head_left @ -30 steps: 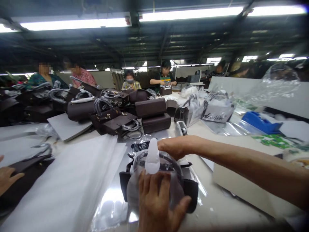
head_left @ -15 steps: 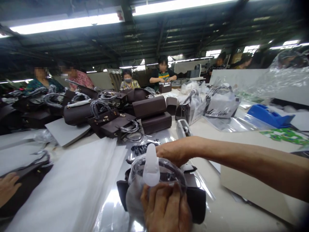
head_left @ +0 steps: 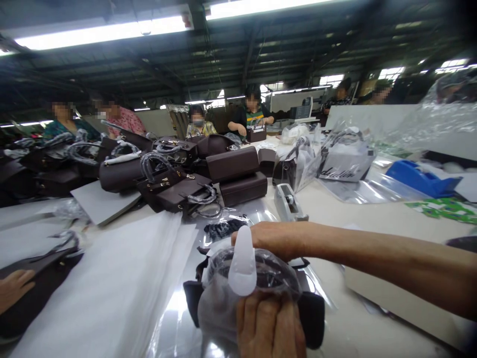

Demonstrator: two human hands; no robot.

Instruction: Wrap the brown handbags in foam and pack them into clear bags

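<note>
A dark handbag (head_left: 312, 318) stands at the bottom centre, its near side covered with translucent wrap and its handles in clear film. A white rounded tab (head_left: 243, 266) stands up at the handles. My left hand (head_left: 270, 323) is on the near side, fingers bent and pressed together on the wrapped bag. From the right, my right hand (head_left: 270, 238) reaches across to the far side of the handles; its fingers are mostly hidden behind the tab and the bag. Clear plastic sheets (head_left: 169, 303) lie under the bag.
White sheets (head_left: 108, 283) are stacked at left, beside another person's hand (head_left: 17, 288) on a dark bag. A tape dispenser (head_left: 286, 201), piled handbags (head_left: 238, 164) and a blue dispenser (head_left: 421, 178) lie beyond. A beige board (head_left: 395, 303) is at right. Several people work behind.
The bag, the tab and my left hand appear slightly farther right. My right hand sits a little lower against the bag. Across the table, a person's hand has moved left, away from a small bag.
</note>
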